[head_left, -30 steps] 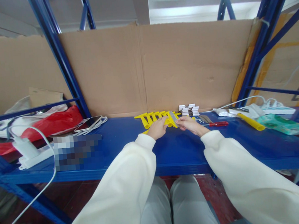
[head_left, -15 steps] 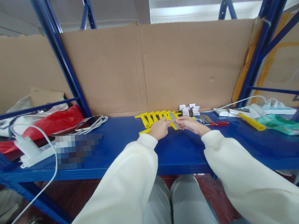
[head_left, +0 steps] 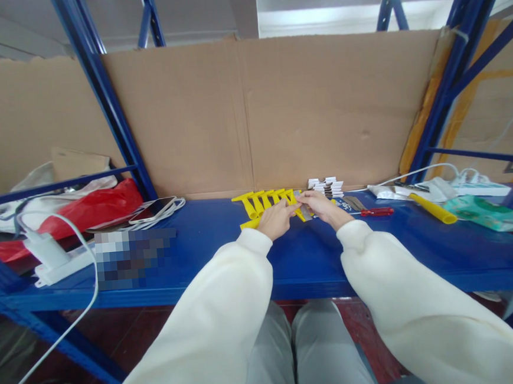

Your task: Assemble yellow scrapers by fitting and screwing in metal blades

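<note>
My left hand point(head_left: 276, 219) is closed around a yellow T-shaped scraper; its handle end point(head_left: 250, 224) sticks out to the left of the hand. A flat grey metal plate point(head_left: 307, 214) lies along the scraper's yellow head, on the right of my left fingertips. My right hand point(head_left: 322, 206) has its fingers pinched at the upper part of this plate, close to my left fingers. Whether a smaller part sits between the right fingertips is hidden. Just behind my hands lies a row of several similar yellow scrapers point(head_left: 257, 204).
Small white boxes point(head_left: 326, 187) are stacked at the back. Nearby are grey metal strips point(head_left: 355, 203) and a red-handled screwdriver point(head_left: 377, 212). Farther right lie a yellow tube-shaped handle point(head_left: 433, 208) and a green packet point(head_left: 489, 212). A white power strip point(head_left: 64, 265) stands left, its cable crossing the table edge.
My right hand has shifted left and slightly up, from the plate's right edge to its upper part. My left hand keeps its hold on the scraper, nearly unmoved.
</note>
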A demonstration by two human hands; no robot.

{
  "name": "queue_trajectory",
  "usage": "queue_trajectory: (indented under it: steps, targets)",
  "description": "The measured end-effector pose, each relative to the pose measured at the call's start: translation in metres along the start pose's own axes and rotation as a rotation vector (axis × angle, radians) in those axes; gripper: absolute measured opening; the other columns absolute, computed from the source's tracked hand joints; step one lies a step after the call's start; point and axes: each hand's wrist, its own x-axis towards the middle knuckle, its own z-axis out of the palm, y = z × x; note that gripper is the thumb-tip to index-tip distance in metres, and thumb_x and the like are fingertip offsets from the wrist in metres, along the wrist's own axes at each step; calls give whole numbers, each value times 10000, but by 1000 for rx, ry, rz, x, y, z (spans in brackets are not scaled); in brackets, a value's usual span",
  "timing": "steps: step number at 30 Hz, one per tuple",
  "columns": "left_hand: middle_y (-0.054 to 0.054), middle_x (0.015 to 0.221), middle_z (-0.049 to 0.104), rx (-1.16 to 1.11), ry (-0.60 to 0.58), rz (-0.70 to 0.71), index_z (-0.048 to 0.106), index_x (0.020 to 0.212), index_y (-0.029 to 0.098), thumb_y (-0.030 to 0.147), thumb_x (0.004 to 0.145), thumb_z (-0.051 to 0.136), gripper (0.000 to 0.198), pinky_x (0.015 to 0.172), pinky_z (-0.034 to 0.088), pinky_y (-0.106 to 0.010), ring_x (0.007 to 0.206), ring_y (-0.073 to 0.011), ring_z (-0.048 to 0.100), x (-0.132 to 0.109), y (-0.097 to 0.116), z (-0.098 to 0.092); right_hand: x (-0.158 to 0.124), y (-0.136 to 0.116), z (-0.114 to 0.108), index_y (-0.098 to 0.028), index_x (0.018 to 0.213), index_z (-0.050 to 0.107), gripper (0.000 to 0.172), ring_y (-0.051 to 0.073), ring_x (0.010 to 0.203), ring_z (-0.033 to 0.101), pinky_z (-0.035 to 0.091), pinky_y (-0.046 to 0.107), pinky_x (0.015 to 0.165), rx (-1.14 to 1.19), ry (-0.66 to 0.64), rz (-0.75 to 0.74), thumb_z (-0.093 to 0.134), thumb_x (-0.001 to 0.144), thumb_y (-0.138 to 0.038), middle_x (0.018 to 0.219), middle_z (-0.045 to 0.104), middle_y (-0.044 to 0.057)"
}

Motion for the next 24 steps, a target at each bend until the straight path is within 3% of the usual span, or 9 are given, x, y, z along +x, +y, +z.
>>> queue_trajectory:
  steps: [11, 15, 20, 24]
  targets:
    - [-123, 1146, 605, 17, -2, -17, 578, 1418, 343, 148, 966, 385, 529, 913, 501, -369, 1034, -254, 645, 0, 0, -1, 2, 3, -1, -195, 586, 493, 370, 71, 477, 380, 301, 209, 461, 23, -61, -33, 811, 687, -355, 511, 462, -56]
    - [-111, 1147, 605, 1, -6, -15, 584, 1411, 350, 143, 963, 393, 530, 933, 500, -368, 1026, -247, 648, 0, -1, -1, 1, 4, -6, -194, 622, 536, 286, 78, 495, 412, 320, 211, 478, 54, -80, -15, 766, 720, -333, 546, 513, -43]
    - [-98, 1203, 609, -32, 1, -68, 603, 1391, 351, 177, 980, 400, 490, 949, 496, -372, 1043, -240, 645, 0, -6, -2, 15, 12, -26, -194, 715, 603, 94, 114, 610, 533, 391, 218, 530, -23, 180, -122, 661, 752, -259, 719, 646, 14]
    - [-95, 1190, 622, -68, -15, -83, 619, 1377, 319, 209, 991, 407, 453, 966, 488, -367, 1064, -235, 638, 0, -9, -2, 30, 25, -47, -222, 635, 541, 119, 181, 737, 587, 479, 270, 645, -208, 302, -210, 613, 730, -223, 669, 607, 19]
